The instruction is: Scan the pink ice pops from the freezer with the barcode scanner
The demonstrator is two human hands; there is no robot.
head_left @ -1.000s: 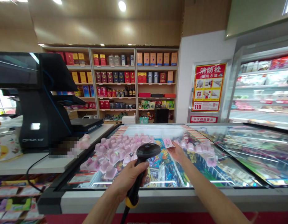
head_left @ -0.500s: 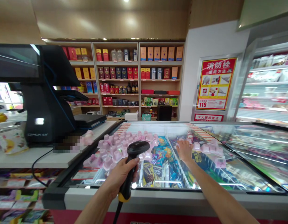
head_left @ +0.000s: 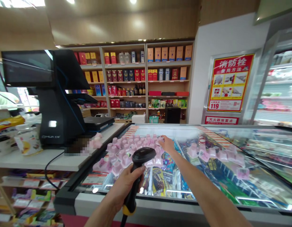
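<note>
My left hand [head_left: 129,184] is wrapped around the black and yellow handle of a barcode scanner [head_left: 143,155], its head over the front of the glass-topped freezer [head_left: 157,200]. Beyond it, many small pink translucent plastic cups [head_left: 121,154] lie clustered on the glass. My right hand [head_left: 168,145] reaches to the right edge of that cluster, fingers curled on a pink cup [head_left: 160,138] that they partly hide. A second, looser group of pink cups [head_left: 221,155] sits further right; one cup [head_left: 203,155] there lies tipped, showing a barcode label.
A black checkout terminal [head_left: 58,107] stands on the counter [head_left: 58,165] at left, its cable [head_left: 48,167] hanging down. Packaged goods [head_left: 157,181] show beneath the glass. Shelves of boxes [head_left: 125,75] line the back wall; a red sign [head_left: 231,83] hangs at right.
My right hand has moved left from the right-hand group to the main cluster, uncovering cups there. The scanner stays in my left hand. The view has turned slightly left.
</note>
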